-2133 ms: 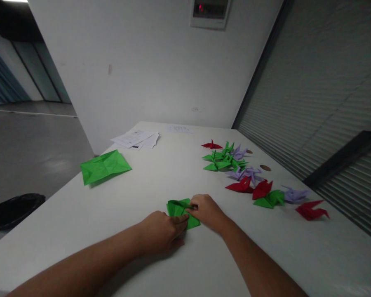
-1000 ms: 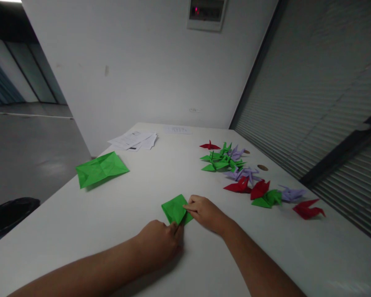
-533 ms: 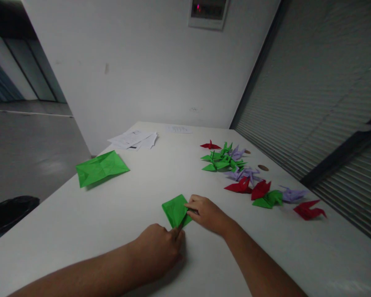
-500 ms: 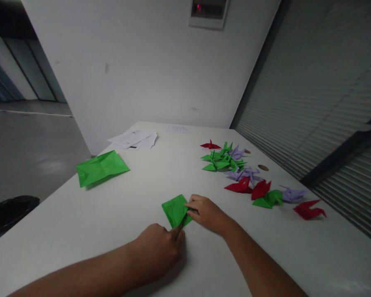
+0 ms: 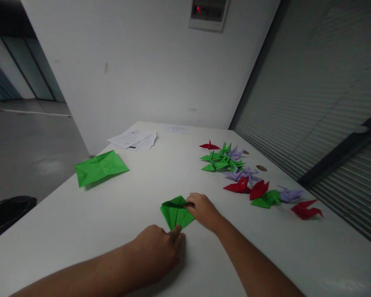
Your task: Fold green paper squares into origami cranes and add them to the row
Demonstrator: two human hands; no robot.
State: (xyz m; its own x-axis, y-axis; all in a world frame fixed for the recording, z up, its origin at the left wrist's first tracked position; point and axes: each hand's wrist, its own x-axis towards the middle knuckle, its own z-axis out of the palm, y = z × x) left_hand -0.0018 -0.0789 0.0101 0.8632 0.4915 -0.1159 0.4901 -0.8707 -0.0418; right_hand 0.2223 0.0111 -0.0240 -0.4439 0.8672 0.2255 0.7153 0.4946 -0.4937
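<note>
A folded green origami paper lies on the white table in front of me, its upper layer partly opened, with crease lines running to the near corner. My left hand is curled, pressing that near corner down with a fingertip. On the paper's right side, my right hand pinches an edge of the top layer between thumb and fingers. Part of that edge is hidden behind the fingers. To the left rests a larger, creased sheet of green paper, apart from both hands.
Several folded paper cranes lie along the right, among them a red crane, a green crane and a lilac crane. Printed sheets lie at the back left. A black-lined bin stands beyond the left edge of the table.
My right hand has drawn the paper's top layer open, showing more of the creased inside. My left hand has stayed at the near corner.
</note>
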